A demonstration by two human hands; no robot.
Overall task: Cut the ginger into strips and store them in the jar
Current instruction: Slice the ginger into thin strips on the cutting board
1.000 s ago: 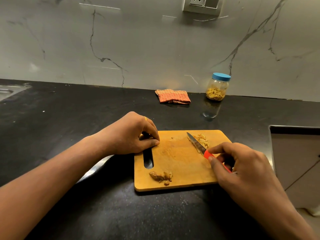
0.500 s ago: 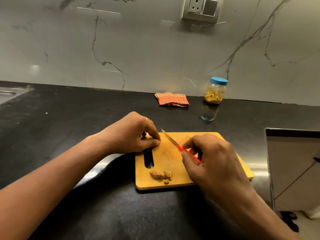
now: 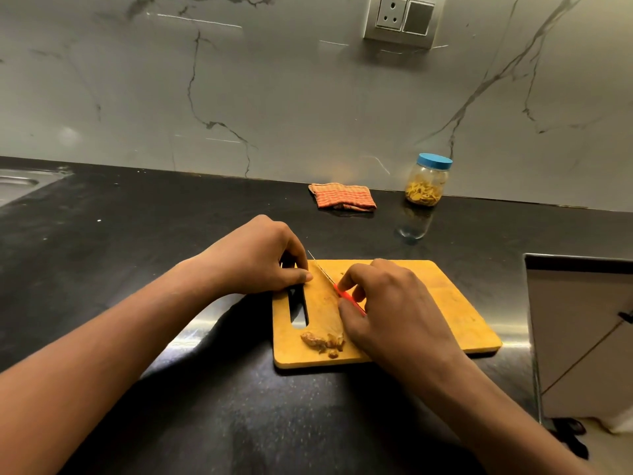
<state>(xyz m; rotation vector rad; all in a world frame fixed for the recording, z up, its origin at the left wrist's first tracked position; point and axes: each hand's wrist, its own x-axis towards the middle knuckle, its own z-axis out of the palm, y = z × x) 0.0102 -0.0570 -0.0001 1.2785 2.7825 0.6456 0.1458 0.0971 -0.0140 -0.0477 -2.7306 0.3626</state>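
Observation:
A wooden cutting board [image 3: 445, 303] lies on the black counter. My left hand [image 3: 253, 258] curls over the board's far left corner above the handle slot, thumb pressed on the wood; whatever is under the fingers is hidden. My right hand [image 3: 387, 303] grips a knife by its red handle [image 3: 347, 298], and the thin blade [image 3: 322, 269] points away from me with its tip beside my left fingers. A small heap of ginger pieces [image 3: 322, 342] sits near the board's front edge. The jar [image 3: 426, 181] with a blue lid stands closed by the wall, ginger strips inside.
A folded orange checked cloth [image 3: 342, 197] lies left of the jar. A steel sink [image 3: 20, 183] is at the far left. The counter ends at the right, where a pale cabinet front [image 3: 582, 337] drops away. A wall socket [image 3: 399, 18] is above.
My right hand has carried the knife from the board's right side to the left, up beside my left hand, and now covers the cut strips. My left hand stayed put.

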